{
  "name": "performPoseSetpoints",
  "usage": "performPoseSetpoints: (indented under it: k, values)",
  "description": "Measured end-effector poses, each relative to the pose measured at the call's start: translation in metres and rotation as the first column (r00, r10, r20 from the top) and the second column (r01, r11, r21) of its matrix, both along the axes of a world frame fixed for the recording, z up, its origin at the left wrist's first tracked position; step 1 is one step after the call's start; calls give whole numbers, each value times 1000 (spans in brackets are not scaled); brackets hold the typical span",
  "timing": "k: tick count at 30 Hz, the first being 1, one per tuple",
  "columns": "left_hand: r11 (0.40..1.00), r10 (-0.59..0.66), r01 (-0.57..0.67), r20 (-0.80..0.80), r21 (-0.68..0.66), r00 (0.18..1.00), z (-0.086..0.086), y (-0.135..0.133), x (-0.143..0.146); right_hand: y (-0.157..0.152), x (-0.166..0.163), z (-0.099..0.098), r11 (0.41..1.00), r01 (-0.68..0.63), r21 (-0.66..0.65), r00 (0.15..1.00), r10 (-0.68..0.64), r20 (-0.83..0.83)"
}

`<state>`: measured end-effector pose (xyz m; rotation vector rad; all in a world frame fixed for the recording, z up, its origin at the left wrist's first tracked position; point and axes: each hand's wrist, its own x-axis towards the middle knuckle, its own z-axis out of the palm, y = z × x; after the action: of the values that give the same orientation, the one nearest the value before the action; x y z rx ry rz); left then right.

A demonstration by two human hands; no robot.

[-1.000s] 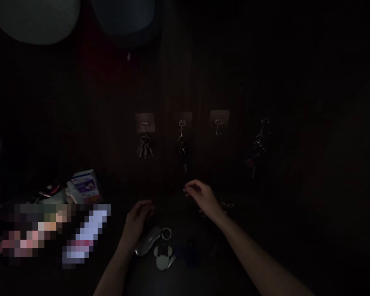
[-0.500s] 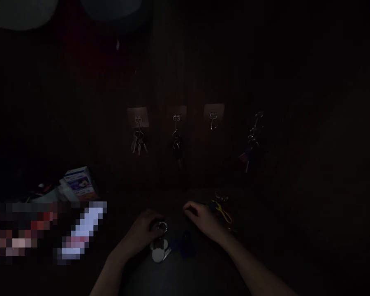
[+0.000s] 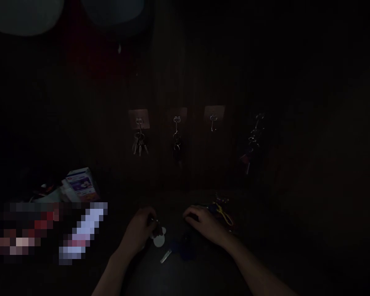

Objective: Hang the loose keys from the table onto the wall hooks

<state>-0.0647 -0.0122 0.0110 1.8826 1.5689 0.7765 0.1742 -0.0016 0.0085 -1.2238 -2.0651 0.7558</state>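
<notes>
The key ring (image 3: 155,221), with its round white fob (image 3: 159,241), was held at the fingertips of the left hand (image 3: 138,230), its grip pinched closed above the dark counter (image 3: 148,275). A small metal key (image 3: 165,257) lay just below, near a blue tag (image 3: 186,246). The right hand (image 3: 205,224) rested with its grip relaxed and empty, beside a yellow-corded key bunch (image 3: 223,213). Beyond, keys hung from wall hooks (image 3: 176,127).

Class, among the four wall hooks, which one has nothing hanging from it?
The third hook from the left: it alone hangs bare, while keys dangle from each of the other three.
</notes>
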Motion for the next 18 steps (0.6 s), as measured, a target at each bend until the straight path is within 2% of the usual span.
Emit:
performPoseSetpoints:
  k: [4,8,13,15,18]
  values:
    - [996,77,-71,-101,61,992,7,-1,-1,-1,0,1,1000,-11,-7,1000,11,8]
    - [987,157,-156,-28,27,987,12,-1,1,0,1,-2,1000,-22,4,1000,22,19]
    - [979,168,-192,261,70,951,13,2,5,0,1,-3,1000,-24,4,999,24,36]
    - [978,184,-209,414,16,892,14,2,5,-1,1,-1,1000,-29,2,999,29,40]
    - [959,274,-262,605,-110,747,15,3,2,-2,1,1,999,-34,-5,999,35,42]
